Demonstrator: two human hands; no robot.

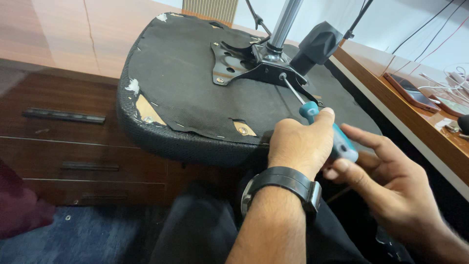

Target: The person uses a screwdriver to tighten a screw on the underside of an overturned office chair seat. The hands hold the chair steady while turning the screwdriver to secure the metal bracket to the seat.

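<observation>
An upturned office chair seat lies with its black fabric underside facing me, a black metal mounting plate bolted at its middle. A screwdriver with a teal handle has its tip on a screw at the plate's near edge. My left hand, with a black wristwatch, is wrapped around the handle. Fingers of my right hand touch the handle's rear end from the right.
The chrome gas-lift column and a black lever knob rise from the plate. Dark wooden drawers stand on the left. A wooden desk on the right carries a phone and cables. Blue carpet lies below.
</observation>
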